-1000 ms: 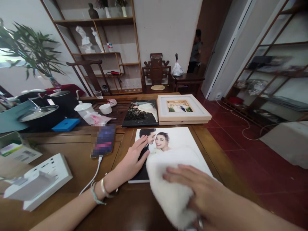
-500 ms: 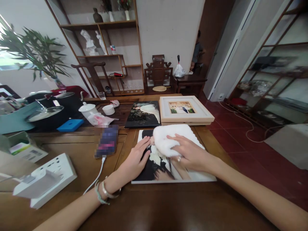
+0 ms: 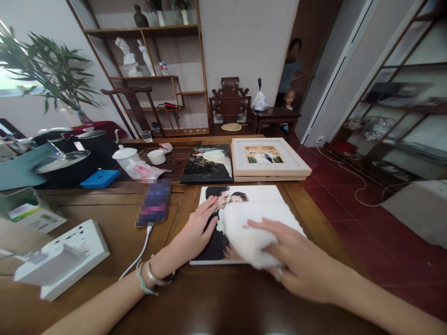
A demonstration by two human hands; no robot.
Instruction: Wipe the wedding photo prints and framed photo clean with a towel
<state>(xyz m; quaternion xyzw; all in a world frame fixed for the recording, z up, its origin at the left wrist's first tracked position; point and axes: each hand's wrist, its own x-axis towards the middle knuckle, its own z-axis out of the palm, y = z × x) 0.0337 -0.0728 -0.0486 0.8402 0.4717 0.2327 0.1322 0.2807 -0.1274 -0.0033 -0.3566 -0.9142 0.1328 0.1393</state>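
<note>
Fingers (image 3: 260,225) of the right hand (image 3: 296,263), half curled, grip a cloth (image 3: 249,237), white, thick and fluffy, bunched into a soft rounded wad. A metal ring (image 3: 279,274) shows on this hand. The cloth lies on the right part of a print (image 3: 209,246), a flat, smooth rectangular panel showing a couple in dark and white clothes, and slightly overlaps its near edge. The left hand (image 3: 197,232) grasps nothing; it rests open and flat on the print's left side, fingers together, thumb apart. Its wrist wears a shiny bangle (image 3: 153,274) and a pale cord (image 3: 141,281).

Print and hands are on a brown wooden table (image 3: 181,302) with a glossy surface. Just beyond the print lie a dark, glossy picture (image 3: 195,170) and, beside it, a pale wood frame (image 3: 296,170) with a broad white mat. To the left are a phone (image 3: 153,204), its screen pixelated, a thin white cable (image 3: 139,253), and a boxy plastic power strip (image 3: 92,237). Farther back stand a smooth round white cup (image 3: 156,157) and a flat blue box (image 3: 100,178).
</note>
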